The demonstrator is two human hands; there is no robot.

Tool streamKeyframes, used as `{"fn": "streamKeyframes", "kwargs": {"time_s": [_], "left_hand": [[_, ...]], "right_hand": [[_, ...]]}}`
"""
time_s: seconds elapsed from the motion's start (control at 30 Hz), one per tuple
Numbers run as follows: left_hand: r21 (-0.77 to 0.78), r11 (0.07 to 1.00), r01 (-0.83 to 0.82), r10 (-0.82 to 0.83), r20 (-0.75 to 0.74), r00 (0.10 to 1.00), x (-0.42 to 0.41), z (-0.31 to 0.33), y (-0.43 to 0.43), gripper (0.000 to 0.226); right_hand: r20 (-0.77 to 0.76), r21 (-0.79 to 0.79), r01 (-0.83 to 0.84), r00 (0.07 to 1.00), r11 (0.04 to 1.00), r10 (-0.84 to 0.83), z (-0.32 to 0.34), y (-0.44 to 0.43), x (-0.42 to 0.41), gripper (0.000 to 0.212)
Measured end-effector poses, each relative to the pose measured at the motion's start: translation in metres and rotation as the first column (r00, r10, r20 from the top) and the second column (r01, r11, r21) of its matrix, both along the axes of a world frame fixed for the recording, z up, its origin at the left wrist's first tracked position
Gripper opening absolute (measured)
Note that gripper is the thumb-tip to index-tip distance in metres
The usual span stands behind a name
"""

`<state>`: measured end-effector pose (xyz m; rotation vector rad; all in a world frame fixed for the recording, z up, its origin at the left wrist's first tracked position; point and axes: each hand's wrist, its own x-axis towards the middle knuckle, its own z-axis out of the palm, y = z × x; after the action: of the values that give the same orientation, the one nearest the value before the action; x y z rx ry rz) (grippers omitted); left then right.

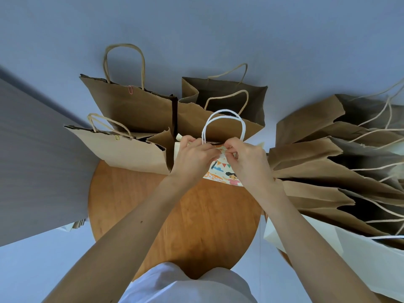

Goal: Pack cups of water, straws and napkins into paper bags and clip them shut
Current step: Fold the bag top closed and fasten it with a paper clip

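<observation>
**Third bag at the clipping stage**

Printed bag (pixel 220 171) stands mid-table, at the far edge of the round wooden table (pixel 175 215), white twisted-cord handles (pixel 223 123) upright. Left hand (pixel 192 158) and right hand (pixel 247 162) both pinch its top edge together, fingers curled tight. A clip between the fingertips is likely, but it is too small to confirm.

Done, by the look of it: a dark brown bag (pixel 131 110) shut with a pink clip (pixel 130 89), and a paler bag (pixel 122 152) shut with a yellow clip (pixel 117 137).

Left: an open brown bag (pixel 251 99) behind, mouth gaping, and a fanned stack of flat bags (pixel 317 149) to the right.

Contents are hidden; no cups, straws or napkins in view.

Paper is matte kraft with saw-tooth rims and creased gussets. The printed bag is smooth and glossy-white, with cartoon bunting.
</observation>
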<state>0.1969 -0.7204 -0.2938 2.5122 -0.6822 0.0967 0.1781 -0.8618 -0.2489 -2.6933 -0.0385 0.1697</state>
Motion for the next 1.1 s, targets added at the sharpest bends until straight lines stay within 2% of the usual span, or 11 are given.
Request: {"fn": "streamKeyframes", "kwargs": {"time_s": [0.1,0.27,0.37,0.53,0.67,0.77,1.1], "left_hand": [[0.001,1.0,-0.016,0.016,-0.01,1.0,-0.001,0.0,-0.001,0.02],[0.004,1.0,-0.019,0.019,0.004,1.0,-0.001,-0.001,-0.002,0.02],[0.009,1.0,-0.014,0.014,0.027,1.0,-0.002,-0.003,-0.004,0.02],[0.028,0.999,-0.026,0.026,0.017,1.0,-0.001,-0.001,-0.005,0.022],[0.056,0.998,0.001,-0.003,0.039,0.999,0.003,0.006,0.005,0.03],[0.099,0.995,0.022,-0.028,0.06,0.998,0.005,0.01,0.01,0.036],[0.038,0.999,0.019,-0.018,-0.025,1.0,0.004,0.005,0.003,0.028]], "right_hand": [[0.044,-0.021,0.014,0.999,1.0,-0.013,-0.006,0.005,-0.002,0.029],[0.147,-0.059,0.049,0.988,0.997,-0.039,-0.014,0.005,-0.004,0.021],[0.146,-0.106,0.026,0.989,0.994,-0.011,-0.02,0.004,-0.006,0.02],[0.143,-0.084,0.041,0.989,0.996,-0.028,-0.023,0.005,-0.005,0.022],[0.271,-0.077,0.019,0.963,0.997,0.003,-0.019,-0.008,-0.014,0.023],[0.298,-0.11,-0.006,0.954,0.994,0.038,-0.02,-0.012,-0.017,0.02],[0.346,-0.111,0.019,0.938,0.994,0.02,-0.029,-0.001,-0.009,0.019]]}}
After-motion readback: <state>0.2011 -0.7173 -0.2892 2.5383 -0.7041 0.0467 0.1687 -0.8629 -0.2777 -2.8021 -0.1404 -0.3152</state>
